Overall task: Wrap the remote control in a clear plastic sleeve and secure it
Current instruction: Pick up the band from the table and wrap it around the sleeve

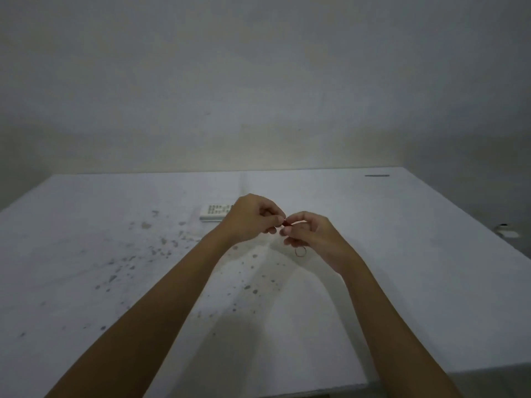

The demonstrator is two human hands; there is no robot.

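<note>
A white remote control (214,212) lies flat on the white table (402,254), just behind my left hand, which hides its right end. Above the table's middle, my left hand (253,218) and my right hand (313,234) meet fingertip to fingertip. Both pinch a small red rubber band (286,223) between them. A pale rubber band (300,251) lies on the table just under my right hand. I see no clear plastic sleeve.
Dark specks and stains are scattered over the table's left and middle. A small white object (510,231) sits at the right edge. A thin dark strip (377,175) lies at the far right corner. A bare wall stands behind the table.
</note>
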